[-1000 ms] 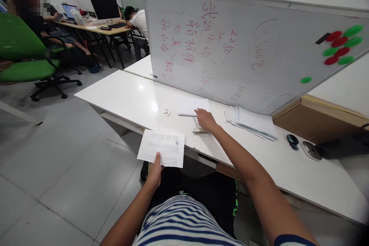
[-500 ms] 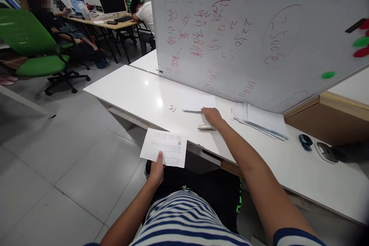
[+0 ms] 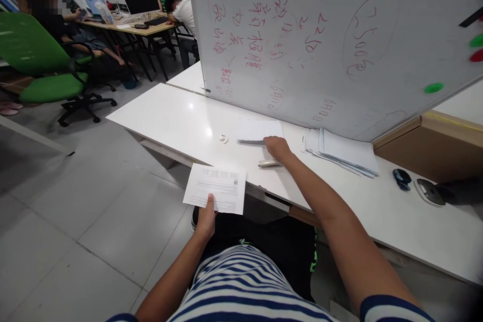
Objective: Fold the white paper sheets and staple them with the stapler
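My left hand (image 3: 207,217) is closed on a printed sheet (image 3: 215,186), its thumb on top. The sheet is held over my lap, in front of the desk edge. My right hand (image 3: 278,149) reaches over the white desk (image 3: 158,110), its fingers closed at the front edge of a small paper stack (image 3: 258,130). How far the fingers wrap under the paper is hidden. Just below that hand lies a slim beige thing (image 3: 268,164), perhaps a stapler. Left of the stack sits a small white curled piece (image 3: 224,139).
A larger pile of papers (image 3: 349,153) lies to the right, against the leaning whiteboard (image 3: 332,50). Beyond it are a cardboard box (image 3: 422,148), a small dark object (image 3: 402,179) and a grey-and-black device (image 3: 430,192). A green chair (image 3: 55,88) and two seated people are farther left.
The view has shifted slightly. Both hands keep nearly the same places, the left with the sheet and the right at the paper stack's edge.
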